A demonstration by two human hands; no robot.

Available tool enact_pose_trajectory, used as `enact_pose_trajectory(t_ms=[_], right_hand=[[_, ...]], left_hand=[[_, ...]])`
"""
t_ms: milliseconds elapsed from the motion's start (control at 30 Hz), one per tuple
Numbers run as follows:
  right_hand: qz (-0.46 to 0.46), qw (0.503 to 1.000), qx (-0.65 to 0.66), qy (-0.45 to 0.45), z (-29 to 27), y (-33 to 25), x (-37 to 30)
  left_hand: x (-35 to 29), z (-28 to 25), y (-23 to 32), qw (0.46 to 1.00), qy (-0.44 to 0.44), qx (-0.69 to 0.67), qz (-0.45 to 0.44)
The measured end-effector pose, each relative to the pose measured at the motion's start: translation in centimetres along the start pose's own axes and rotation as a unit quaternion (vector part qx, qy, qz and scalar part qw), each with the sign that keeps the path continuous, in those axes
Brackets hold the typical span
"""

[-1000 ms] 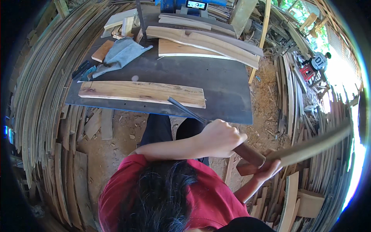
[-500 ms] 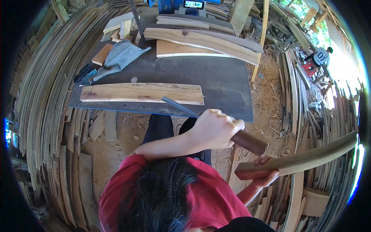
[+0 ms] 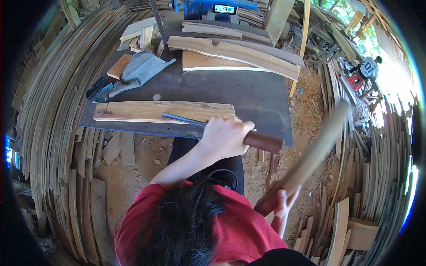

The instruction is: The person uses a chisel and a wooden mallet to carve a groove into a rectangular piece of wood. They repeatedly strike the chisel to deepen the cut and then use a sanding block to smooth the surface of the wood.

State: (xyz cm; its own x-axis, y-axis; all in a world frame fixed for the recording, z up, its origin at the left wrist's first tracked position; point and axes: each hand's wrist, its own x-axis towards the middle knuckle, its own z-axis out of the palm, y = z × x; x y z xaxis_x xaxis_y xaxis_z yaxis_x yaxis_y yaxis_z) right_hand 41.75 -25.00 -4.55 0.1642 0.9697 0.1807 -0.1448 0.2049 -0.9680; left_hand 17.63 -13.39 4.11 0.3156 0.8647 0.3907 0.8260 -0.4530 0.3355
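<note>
My left hand [image 3: 226,135] is closed around a chisel with a dark metal blade [image 3: 182,119] and a thick brown handle [image 3: 265,142]. The blade points left over the near part of a pale wooden plank [image 3: 146,111], which lies flat along the table's front edge. Whether the tip touches the wood I cannot tell. To the right of my body, my right hand [image 3: 284,201] grips the near end of a long wooden club [image 3: 313,155]. The club slants up and away to the right, its far end blurred, apart from the chisel.
The dark table [image 3: 213,86] carries more boards [image 3: 239,52] at the back, a grey-blue cloth [image 3: 140,71] and a brown block [image 3: 120,66]. Behind stands a blue machine [image 3: 199,9] with a phone [image 3: 224,9]. Long timber strips flank both sides. Far right, a person [image 3: 368,68] sits.
My left hand has moved left and a little nearer, bringing the chisel blade over the plank. My right hand has shifted left, and the club has swung from pointing right to slanting forward.
</note>
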Motion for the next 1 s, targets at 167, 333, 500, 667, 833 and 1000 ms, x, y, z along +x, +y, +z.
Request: enact_pose_trajectory(t_ms=[167, 333, 500, 667, 833, 1000], right_hand=[[-0.032, 0.998, 0.013, 0.049, 1.1, -0.5, 0.6], [0.066, 0.978, -0.185, -0.070, 2.7, 1.1, -0.4], [-0.001, 1.000, 0.028, -0.014, 2.6, 1.7, 0.8], [0.077, 0.981, -0.118, -0.130, 6.6, 1.4, 0.6], [-0.060, 0.958, -0.254, -0.116, 7.0, -0.4, 2.0], [0.018, 0.994, -0.032, -0.107, 9.5, 1.4, 1.4]], left_hand=[[-0.7, -0.3, -1.3, 1.000, -0.011, 0.008, -0.029], [-0.6, -1.0, -3.2, 0.998, 0.001, 0.042, -0.054], [-1.5, -2.5, -5.3, 0.991, -0.015, 0.069, -0.116], [-2.1, -2.8, -6.4, 0.993, -0.029, 0.048, -0.107], [-3.3, -4.2, -9.9, 0.986, 0.020, 0.072, -0.151], [-4.6, -4.8, -10.6, 0.986, 0.028, 0.075, -0.145]])
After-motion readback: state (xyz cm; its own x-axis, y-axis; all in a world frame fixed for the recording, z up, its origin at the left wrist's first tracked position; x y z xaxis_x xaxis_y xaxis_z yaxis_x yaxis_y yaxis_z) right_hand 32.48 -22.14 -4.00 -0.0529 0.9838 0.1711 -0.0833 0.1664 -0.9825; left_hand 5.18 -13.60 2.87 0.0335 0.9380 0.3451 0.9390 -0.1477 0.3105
